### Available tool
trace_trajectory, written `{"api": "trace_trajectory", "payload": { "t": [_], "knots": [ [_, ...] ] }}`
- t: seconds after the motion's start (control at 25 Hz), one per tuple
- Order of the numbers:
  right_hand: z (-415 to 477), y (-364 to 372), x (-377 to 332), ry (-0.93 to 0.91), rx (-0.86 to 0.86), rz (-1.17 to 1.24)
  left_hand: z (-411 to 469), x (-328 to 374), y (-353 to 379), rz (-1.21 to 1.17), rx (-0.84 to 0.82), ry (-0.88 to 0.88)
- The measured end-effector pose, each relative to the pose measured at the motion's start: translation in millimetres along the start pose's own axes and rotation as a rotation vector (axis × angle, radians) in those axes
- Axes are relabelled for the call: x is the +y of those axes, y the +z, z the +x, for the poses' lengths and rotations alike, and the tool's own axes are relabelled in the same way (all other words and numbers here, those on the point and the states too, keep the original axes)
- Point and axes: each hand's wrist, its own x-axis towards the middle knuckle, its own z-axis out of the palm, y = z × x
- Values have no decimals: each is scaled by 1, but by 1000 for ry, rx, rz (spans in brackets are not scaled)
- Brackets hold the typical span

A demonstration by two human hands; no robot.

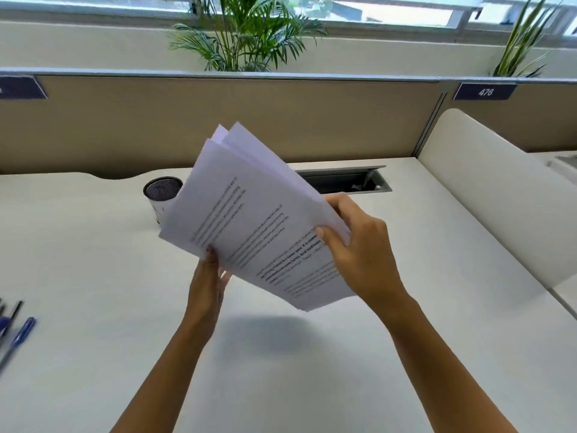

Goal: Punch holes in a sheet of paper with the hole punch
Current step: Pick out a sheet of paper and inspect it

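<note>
A stack of printed white paper sheets is held tilted in the air above the desk, its far corners fanned apart. My right hand grips the stack's right edge, thumb on the printed top sheet and fingers behind. My left hand holds the stack's lower left edge from beneath, its fingers mostly hidden by the paper. No hole punch is in view.
A mesh pen cup stands on the white desk behind the paper. Blue pens lie at the left edge. A cable slot is open at the back. A curved white divider bounds the right side.
</note>
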Motion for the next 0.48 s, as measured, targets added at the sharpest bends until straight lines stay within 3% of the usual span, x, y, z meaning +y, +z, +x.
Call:
{"api": "trace_trajectory", "payload": {
  "t": [0.24, 0.48],
  "knots": [
    [-12, 30, 4, 268, 158, 274, -21, 58, 2, 121, 197, 475],
    [-37, 56, 3, 345, 263, 501, -49, 63, 3, 260, 333, 572]
  ]
}}
